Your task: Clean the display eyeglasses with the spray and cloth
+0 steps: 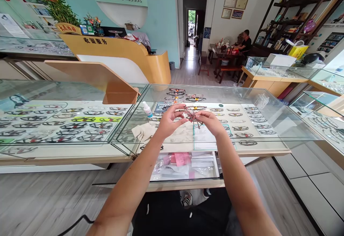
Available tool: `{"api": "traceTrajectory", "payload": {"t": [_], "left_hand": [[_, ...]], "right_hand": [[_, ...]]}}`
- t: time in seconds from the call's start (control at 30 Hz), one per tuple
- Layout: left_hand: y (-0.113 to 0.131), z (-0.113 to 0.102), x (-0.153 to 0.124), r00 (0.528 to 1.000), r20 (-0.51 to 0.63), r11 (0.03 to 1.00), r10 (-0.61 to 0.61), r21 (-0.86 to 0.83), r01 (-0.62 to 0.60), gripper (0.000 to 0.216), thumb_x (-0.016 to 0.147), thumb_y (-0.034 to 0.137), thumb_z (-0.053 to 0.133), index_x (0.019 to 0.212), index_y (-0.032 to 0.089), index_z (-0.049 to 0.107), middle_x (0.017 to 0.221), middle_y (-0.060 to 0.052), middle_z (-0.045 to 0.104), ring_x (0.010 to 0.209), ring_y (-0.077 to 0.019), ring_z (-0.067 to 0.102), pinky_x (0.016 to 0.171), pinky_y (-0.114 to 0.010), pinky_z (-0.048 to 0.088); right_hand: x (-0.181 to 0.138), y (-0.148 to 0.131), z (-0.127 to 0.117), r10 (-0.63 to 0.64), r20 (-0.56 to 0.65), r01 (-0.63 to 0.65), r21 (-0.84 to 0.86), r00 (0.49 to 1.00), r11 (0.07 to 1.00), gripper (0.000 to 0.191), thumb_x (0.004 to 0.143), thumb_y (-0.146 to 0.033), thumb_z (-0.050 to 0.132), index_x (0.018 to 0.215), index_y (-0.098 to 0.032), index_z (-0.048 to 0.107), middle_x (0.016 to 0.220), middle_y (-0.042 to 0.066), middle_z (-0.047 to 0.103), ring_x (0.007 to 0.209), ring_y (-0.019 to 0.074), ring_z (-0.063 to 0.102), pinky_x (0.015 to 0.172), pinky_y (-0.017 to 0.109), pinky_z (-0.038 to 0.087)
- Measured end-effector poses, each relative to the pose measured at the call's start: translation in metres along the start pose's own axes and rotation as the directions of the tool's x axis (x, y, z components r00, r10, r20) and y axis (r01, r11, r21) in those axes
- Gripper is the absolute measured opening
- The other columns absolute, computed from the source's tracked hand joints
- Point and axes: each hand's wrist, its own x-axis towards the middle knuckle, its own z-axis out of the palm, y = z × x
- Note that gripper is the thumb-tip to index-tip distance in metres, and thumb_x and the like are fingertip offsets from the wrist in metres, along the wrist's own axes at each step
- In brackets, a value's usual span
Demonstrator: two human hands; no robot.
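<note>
Both my hands are raised over a glass display counter (268,135) and together hold one pair of thin-framed glasses (191,115). My left hand (170,121) pinches the frame's left side with fingers curled. My right hand (211,121) grips the right side, where the temple arms hang down. A beige cloth (143,131) lies on the glass just left of my left hand. A small white dropper bottle with a blue cap (147,109) stands behind the cloth.
Rows of eyeglass frames (80,121) fill the cases under the glass. Below me an open drawer (185,166) holds packets and a pink paper. A yellow reception desk (120,53) stands behind. A person sits at a table (225,51) far back right, near dark shelves.
</note>
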Motion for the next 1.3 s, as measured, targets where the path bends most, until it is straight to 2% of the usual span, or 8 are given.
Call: {"api": "traceTrajectory", "payload": {"t": [0.23, 0.33, 0.43, 0.63, 0.8, 1.03, 1.13, 1.3], "left_hand": [[0.005, 0.001, 0.001, 0.995, 0.027, 0.992, -0.096, -0.08, 0.098, 0.07, 0.082, 0.046, 0.092, 0.142, 0.027, 0.06, 0.15, -0.016, 0.064, 0.116, -0.0283, 0.078, 0.089, -0.037, 0.065], [0.008, 0.011, -0.003, 0.982, -0.184, 0.998, -0.042, 0.035, 0.049, 0.071, 0.081, 0.044, 0.092, 0.142, 0.029, 0.06, 0.145, -0.013, 0.066, 0.121, -0.0265, 0.073, 0.093, -0.035, 0.06], [0.011, 0.027, -0.006, 0.914, -0.406, 0.971, 0.007, 0.221, 0.091, 0.033, 0.091, 0.045, 0.082, 0.115, 0.024, 0.074, 0.109, -0.006, 0.072, 0.095, -0.0189, 0.069, 0.083, -0.031, 0.054], [0.017, 0.057, 0.004, 0.908, -0.247, 0.938, -0.339, -0.007, 0.348, 0.036, 0.083, 0.054, 0.083, 0.094, 0.019, 0.084, 0.071, -0.002, 0.065, 0.065, -0.0148, 0.051, 0.06, -0.03, 0.039], [0.014, 0.062, 0.017, 0.834, -0.287, 0.882, -0.47, -0.176, 0.437, 0.039, 0.073, 0.052, 0.088, 0.091, 0.017, 0.084, 0.079, -0.005, 0.073, 0.067, -0.0142, 0.053, 0.064, -0.03, 0.042], [0.013, 0.034, 0.078, 0.951, -0.123, 0.872, -0.282, 0.381, 0.308, 0.028, 0.089, 0.045, 0.07, 0.092, 0.019, 0.08, 0.064, 0.001, 0.058, 0.061, -0.0158, 0.048, 0.06, -0.03, 0.035], [0.013, 0.02, 0.122, 0.967, 0.067, 0.697, -0.248, 0.705, 0.13, 0.025, 0.096, 0.04, 0.062, 0.101, 0.02, 0.078, 0.072, -0.001, 0.066, 0.066, -0.0181, 0.055, 0.062, -0.031, 0.035], [-0.007, 0.023, 0.181, 0.829, 0.33, 0.369, -0.452, 0.915, -0.162, 0.024, 0.096, 0.036, 0.062, 0.106, 0.025, 0.081, 0.107, -0.005, 0.082, 0.09, -0.0231, 0.07, 0.073, -0.03, 0.043]], "right_hand": [[0.004, 0.006, 0.006, 0.053, -0.04, -0.046, 0.152, 0.998, 0.987, 0.031, 0.075, -0.05, 0.091, 0.085, -0.022, 0.083, 0.092, 0.003, 0.083, 0.087, 0.019, 0.073, 0.09, 0.034, 0.057], [0.007, 0.009, 0.01, 0.013, -0.175, 0.008, 0.118, 0.984, 0.993, 0.03, 0.079, -0.051, 0.086, 0.087, -0.022, 0.082, 0.091, 0.004, 0.083, 0.086, 0.0206, 0.074, 0.089, 0.036, 0.058], [0.007, 0.012, 0.019, -0.178, -0.366, 0.15, -0.102, 0.913, 0.983, 0.029, 0.087, -0.049, 0.077, 0.094, -0.022, 0.082, 0.103, 0.008, 0.085, 0.1, 0.0249, 0.076, 0.097, 0.04, 0.058], [-0.001, 0.025, 0.045, -0.578, -0.362, 0.243, -0.653, 0.731, 0.717, 0.025, 0.102, -0.035, 0.061, 0.109, -0.021, 0.081, 0.129, 0.013, 0.082, 0.125, 0.0287, 0.073, 0.113, 0.049, 0.054], [-0.002, 0.031, 0.051, -0.637, -0.301, 0.211, -0.772, 0.71, 0.6, 0.03, 0.104, -0.03, 0.056, 0.123, -0.02, 0.077, 0.138, 0.016, 0.078, 0.124, 0.0293, 0.073, 0.112, 0.051, 0.054], [-0.005, 0.028, 0.062, -0.737, -0.349, 0.226, -0.8, 0.578, 0.556, 0.02, 0.1, -0.027, 0.057, 0.115, -0.019, 0.068, 0.13, 0.018, 0.071, 0.12, 0.0294, 0.064, 0.103, 0.048, 0.052], [-0.008, 0.031, 0.072, -0.705, -0.325, 0.259, -0.768, 0.631, 0.586, 0.01, 0.099, -0.027, 0.055, 0.091, -0.023, 0.058, 0.086, 0.005, 0.065, 0.081, 0.0206, 0.06, 0.077, 0.035, 0.048], [-0.007, 0.044, 0.08, -0.511, -0.384, 0.174, -0.643, 0.769, 0.746, 0.041, 0.101, -0.036, 0.052, 0.067, -0.026, 0.03, 0.058, -0.006, 0.037, 0.055, 0.0137, 0.034, 0.058, 0.031, 0.027]]}}
